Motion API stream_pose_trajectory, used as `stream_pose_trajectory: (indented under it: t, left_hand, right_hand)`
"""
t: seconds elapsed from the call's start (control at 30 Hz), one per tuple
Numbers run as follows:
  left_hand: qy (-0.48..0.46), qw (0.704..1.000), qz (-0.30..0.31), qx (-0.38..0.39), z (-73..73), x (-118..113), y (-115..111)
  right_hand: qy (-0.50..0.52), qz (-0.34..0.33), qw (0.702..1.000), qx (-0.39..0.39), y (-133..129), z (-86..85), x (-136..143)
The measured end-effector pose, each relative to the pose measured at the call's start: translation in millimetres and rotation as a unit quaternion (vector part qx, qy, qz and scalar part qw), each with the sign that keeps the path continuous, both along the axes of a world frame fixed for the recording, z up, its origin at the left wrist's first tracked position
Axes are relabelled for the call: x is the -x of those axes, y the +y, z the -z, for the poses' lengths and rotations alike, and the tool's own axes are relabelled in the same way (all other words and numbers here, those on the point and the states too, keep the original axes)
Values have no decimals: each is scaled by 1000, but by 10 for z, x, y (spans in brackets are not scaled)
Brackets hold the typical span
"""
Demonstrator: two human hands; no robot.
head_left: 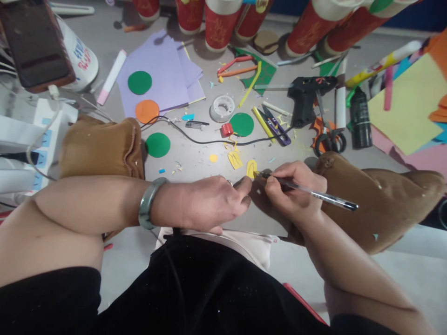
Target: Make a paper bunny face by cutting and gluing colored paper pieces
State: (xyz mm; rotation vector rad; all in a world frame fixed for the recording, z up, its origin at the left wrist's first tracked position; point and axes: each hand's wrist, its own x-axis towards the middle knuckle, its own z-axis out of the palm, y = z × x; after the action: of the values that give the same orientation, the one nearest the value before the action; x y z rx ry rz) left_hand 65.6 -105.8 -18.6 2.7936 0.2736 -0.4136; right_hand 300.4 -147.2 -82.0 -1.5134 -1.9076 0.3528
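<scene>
My right hand point(296, 188) is closed around a clear-barrelled pen point(324, 197), its tip at a small yellow paper piece point(251, 168) with rounded top and dark lines. My left hand point(209, 202), a bracelet on its wrist, has its fingers curled together, fingertips at the lower edge of that piece. What lies under those fingertips is hidden. Just beyond sits another yellow paper piece point(235, 160) with lines on it, and a small yellow disc point(213, 158) lies to its left.
A black cord point(195, 140) runs across the table to a glue gun point(303, 100). Scissors point(328, 139), snips point(277, 125), a tape roll point(222, 108) and green paper discs point(158, 144) lie around. Brown cushions point(101, 146) flank my arms. Red cups point(221, 23) line the back.
</scene>
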Motion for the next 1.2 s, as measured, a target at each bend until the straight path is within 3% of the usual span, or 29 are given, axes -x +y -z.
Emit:
stream_pose_trajectory:
  t: [0.4,0.53,0.7,0.9,1.07,1.2]
  left_hand:
    - [0,1000,-2,3,13,0,0]
    - [-10,1000,-10,10,22,0,0]
    - [-1,1000,-10,11,1,-8,2]
    - [12,1000,1,8,-6,-14,3]
    - [8,1000,-2,7,-3,-11,6]
    - [15,1000,-3,11,-6,-7,7]
  right_hand:
    - [-11,-13,999,-29,6,-28,25]
    - [-22,-7,1000,-7,3,-35,26]
    - [-24,-31,997,-65,26,-67,45]
    - [-25,-6,999,-28,-2,-32,39]
    - [-15,-16,998,-66,-8,-14,53]
    - [-25,3,1000,-17,-17,-18,40]
